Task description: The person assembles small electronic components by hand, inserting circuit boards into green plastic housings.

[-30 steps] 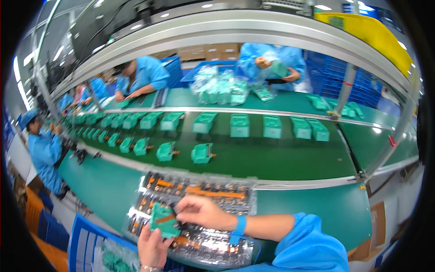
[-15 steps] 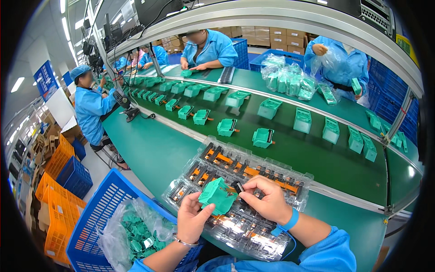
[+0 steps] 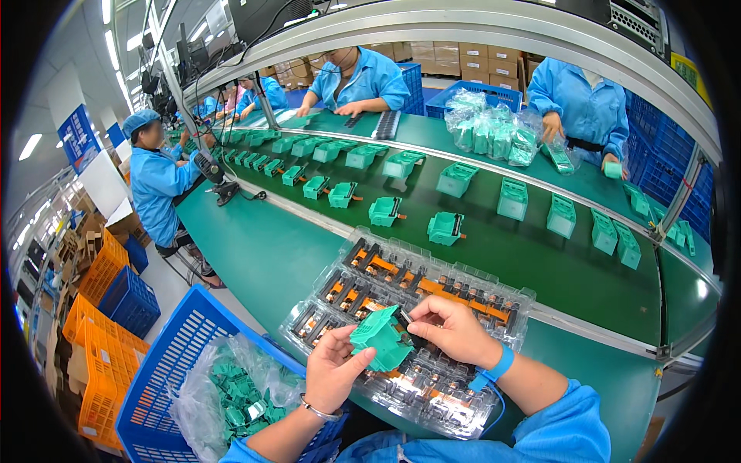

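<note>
From here I judge the housing [image 3: 380,344] light and stiff, best held by its sides, left fingers [image 3: 360,360] pinching it, right fingers [image 3: 434,307] the black part [image 3: 403,316].

A conveyor [image 3: 532,266] and blue-coated workers [image 3: 588,104] mark a factory.

Nothing legible at this res, markings only. Blue banner [image 3: 79,140], far left: white characters running at a slant, too small and skewed to read. Stacked cardboard cartons [image 3: 474,59] at the back: small white labels on their sides, print unresolved. Orange crate [image 3: 108,380], lower left: small white patches on the side, stickers or tags, can't tell which. Yellow bin [image 3: 689,77], right rim: greenish patch, too blurred to make out.
</note>
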Motion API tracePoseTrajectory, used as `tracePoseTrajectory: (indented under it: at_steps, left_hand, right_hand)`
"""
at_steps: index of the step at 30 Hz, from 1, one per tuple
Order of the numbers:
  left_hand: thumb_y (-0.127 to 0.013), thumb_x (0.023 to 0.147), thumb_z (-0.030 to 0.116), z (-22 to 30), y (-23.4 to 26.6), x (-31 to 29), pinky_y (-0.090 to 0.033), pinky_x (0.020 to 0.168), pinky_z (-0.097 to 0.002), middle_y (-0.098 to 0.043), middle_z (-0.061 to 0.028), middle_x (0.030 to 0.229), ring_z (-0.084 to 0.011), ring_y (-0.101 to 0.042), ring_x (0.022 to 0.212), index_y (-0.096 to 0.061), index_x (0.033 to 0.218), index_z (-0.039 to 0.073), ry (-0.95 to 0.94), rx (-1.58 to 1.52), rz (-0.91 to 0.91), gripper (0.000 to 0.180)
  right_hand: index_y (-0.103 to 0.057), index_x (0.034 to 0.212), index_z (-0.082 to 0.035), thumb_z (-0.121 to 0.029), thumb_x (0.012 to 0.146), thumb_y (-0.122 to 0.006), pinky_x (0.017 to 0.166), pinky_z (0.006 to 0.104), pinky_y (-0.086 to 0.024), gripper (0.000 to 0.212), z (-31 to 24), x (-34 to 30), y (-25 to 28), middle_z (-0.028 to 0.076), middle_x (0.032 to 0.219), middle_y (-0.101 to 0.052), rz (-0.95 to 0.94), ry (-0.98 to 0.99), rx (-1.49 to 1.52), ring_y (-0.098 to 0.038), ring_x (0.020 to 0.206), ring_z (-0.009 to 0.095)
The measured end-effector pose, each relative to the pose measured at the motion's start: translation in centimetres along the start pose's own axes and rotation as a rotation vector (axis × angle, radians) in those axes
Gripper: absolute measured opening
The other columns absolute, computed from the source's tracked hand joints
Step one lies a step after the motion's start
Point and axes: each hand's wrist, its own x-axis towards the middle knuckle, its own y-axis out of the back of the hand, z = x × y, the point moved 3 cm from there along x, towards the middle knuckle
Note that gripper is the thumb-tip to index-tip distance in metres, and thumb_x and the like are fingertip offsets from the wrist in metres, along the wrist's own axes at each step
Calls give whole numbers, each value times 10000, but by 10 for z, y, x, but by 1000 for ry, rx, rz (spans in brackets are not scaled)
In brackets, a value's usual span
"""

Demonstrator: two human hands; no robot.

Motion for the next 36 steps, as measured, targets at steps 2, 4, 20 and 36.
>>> tracePoseTrajectory:
  at_steps: [2,4,20,36]
  left_hand:
    - [-688,776,-18,0,-1,-1,-477,862,-303,-587,-101,1085,-174,-576,984,-492,1124,-11,-8,14,1,399]
    - [-688,775,-21,1,-3,-3,-477,867,-308,-586,-102,1089,-176,-575,989,-491,1128,-12,7,0,-12,404]
    - [-652,772,-86,11,-18,-11,-439,945,-363,-500,-139,1235,-211,-507,1121,-385,1275,-9,-50,-122,-183,575]
    - [-567,841,-19,-13,207,-79,-518,709,-263,-636,-84,937,-138,-618,807,-550,995,4,-183,430,504,156]
  right_hand:
    - [-579,982,-6,-73,839,-652,700,221,-465,174,5,-1,-2,2,847,-591,2,-1,60,-555,778,62]
    - [-574,992,-6,-63,838,-651,704,219,-467,182,2,-1,-4,4,856,-592,2,-3,121,-557,785,59]
    - [-611,894,-25,-25,760,-686,614,251,-487,153,-48,-14,11,70,838,-618,72,347,-326,-602,718,133]
    - [-588,833,6,-57,731,-662,632,330,-480,142,-21,11,158,136,811,-602,585,152,-701,-601,715,254]
